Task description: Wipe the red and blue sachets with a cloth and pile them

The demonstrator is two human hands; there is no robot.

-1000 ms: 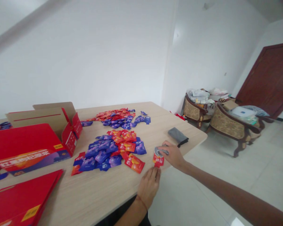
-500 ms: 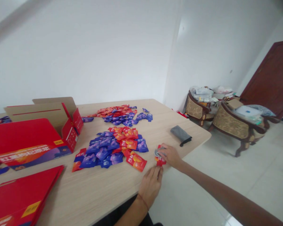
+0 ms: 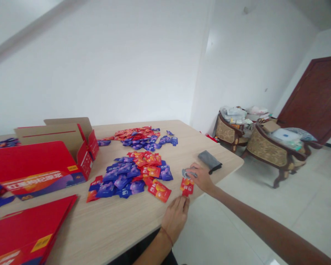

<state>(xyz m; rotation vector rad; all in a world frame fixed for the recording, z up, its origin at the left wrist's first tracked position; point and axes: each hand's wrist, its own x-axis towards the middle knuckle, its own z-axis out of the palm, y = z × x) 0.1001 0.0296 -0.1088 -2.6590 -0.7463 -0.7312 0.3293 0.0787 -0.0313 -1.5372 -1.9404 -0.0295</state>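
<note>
A red sachet [image 3: 187, 187] with orange fruit printed on it lies flat near the table's right front edge. My left hand [image 3: 175, 215] holds its lower end down, fingers together on the tabletop. In the fingers of my right hand [image 3: 202, 178] is a small grey cloth-like piece [image 3: 188, 173], at the sachet's upper end. Just to the left lies another red sachet [image 3: 159, 190], beside a mixed pile of purple sachets [image 3: 121, 181] and red ones. My right fingers partly hide the grey piece.
An open red carton [image 3: 44, 167] stands at the left, with a flat red carton [image 3: 30, 228] in front. Behind lies a second sachet pile [image 3: 138, 136]. A folded dark grey cloth [image 3: 209, 161] rests near the right edge. Laden armchairs [image 3: 273, 151] stand beyond the table.
My right hand has slid up and away from me with the grey piece, uncovering more of the red sachet. My left hand stays at its lower end. The view has shifted slightly.
</note>
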